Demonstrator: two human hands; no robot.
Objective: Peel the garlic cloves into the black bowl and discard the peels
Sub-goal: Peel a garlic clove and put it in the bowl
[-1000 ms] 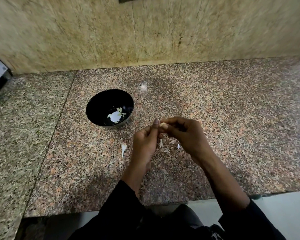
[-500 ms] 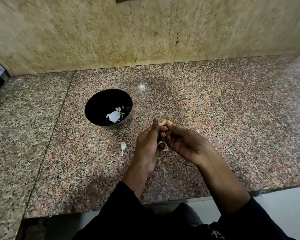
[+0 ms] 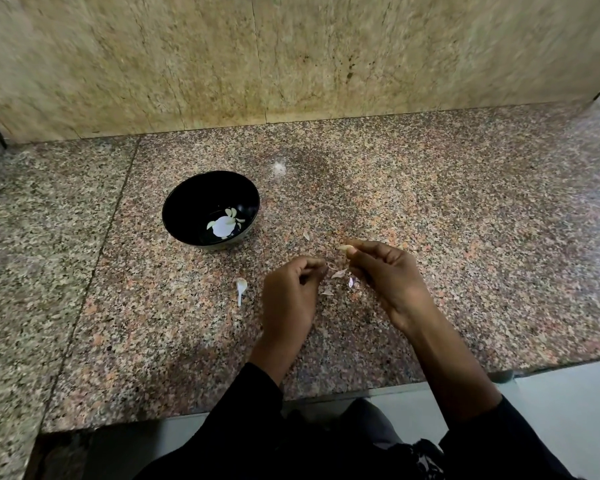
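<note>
The right hand (image 3: 388, 275) pinches a garlic clove (image 3: 343, 248) between thumb and fingertips, the pale clove poking out toward the bowl. The left hand (image 3: 291, 292) sits just beside it, apart from the clove, its fingers curled in; whether a scrap of peel is caught in them cannot be told. Between and under the two hands a few thin peels (image 3: 338, 273) lie on the speckled granite counter (image 3: 465, 237), with one more small flake (image 3: 306, 235) a little farther up. Left of the left hand lies a white stem piece (image 3: 241, 289). Beyond that, to the upper left, stands the black bowl (image 3: 187, 206), with several peeled cloves (image 3: 234, 213) resting inside near its bottom.
</note>
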